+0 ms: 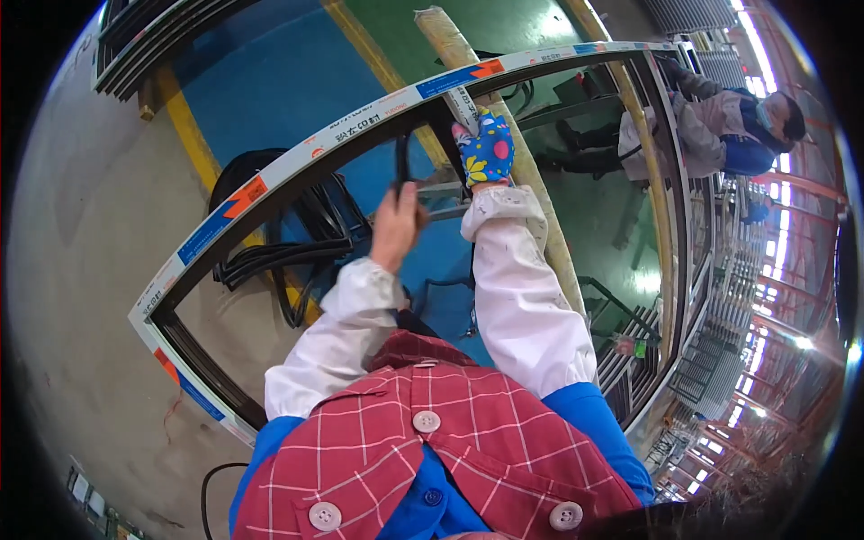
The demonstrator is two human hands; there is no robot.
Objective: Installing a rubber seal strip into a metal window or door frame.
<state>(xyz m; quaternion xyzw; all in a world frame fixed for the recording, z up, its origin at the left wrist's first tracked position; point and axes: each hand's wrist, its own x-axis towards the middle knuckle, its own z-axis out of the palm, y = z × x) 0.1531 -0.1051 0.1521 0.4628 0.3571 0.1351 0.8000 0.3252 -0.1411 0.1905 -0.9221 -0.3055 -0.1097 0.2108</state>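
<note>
A large dark window frame [362, 126], its outer face covered with white, blue and orange protective film, lies in front of me. My left hand [396, 227] is bare and slightly blurred. Its fingers are closed around a black rubber sealing strip [402, 160] that rises toward the frame's far side. My right hand [487, 151] wears a blue patterned glove. It is closed at the frame's dividing bar [461, 110], near where that bar meets the far side. The glove hides part of the bar.
Loops of black rubber strip [310, 247] hang inside the frame's left part. Padded support beams [549, 211] run beneath the frame. A person [720, 130] stands beyond its right end. More frames [148, 49] are stacked at the far left; the floor [81, 297] is grey.
</note>
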